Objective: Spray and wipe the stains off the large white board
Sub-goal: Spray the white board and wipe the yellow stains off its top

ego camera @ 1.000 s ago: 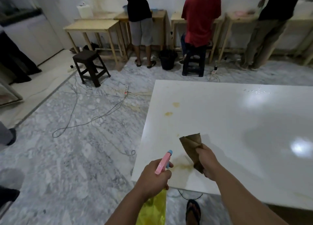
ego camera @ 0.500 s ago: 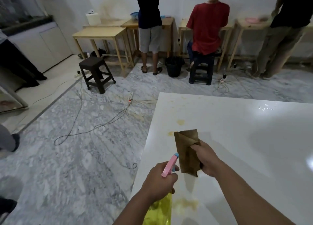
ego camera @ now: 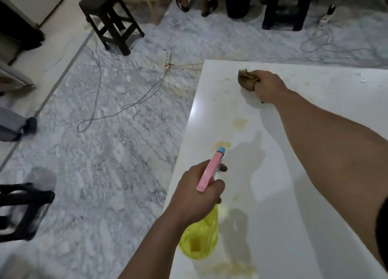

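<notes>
The large white board (ego camera: 304,152) fills the right half of the head view. Yellowish stains lie on it: one near the middle left (ego camera: 239,123), one just beyond the nozzle (ego camera: 223,145), and a smear at the near edge (ego camera: 237,268). My left hand (ego camera: 197,192) grips a spray bottle (ego camera: 201,236) with a yellow body and a pink trigger head, its blue nozzle pointing up the board. My right hand (ego camera: 267,86) is stretched to the board's far left corner and presses a crumpled brown cloth (ego camera: 246,80) onto the surface.
Grey marble floor with loose cables (ego camera: 126,104) and a power strip (ego camera: 167,60) lies left of the board. A dark stool (ego camera: 111,16) stands at the far left, another (ego camera: 283,12) at the far right beside a black bin (ego camera: 238,1). A person's sandalled feet (ego camera: 196,4) are beyond.
My right hand has reached forward with the cloth from near the bottle to the board's far corner and pressed it down. The camera has tilted down and moved closer to the board.
</notes>
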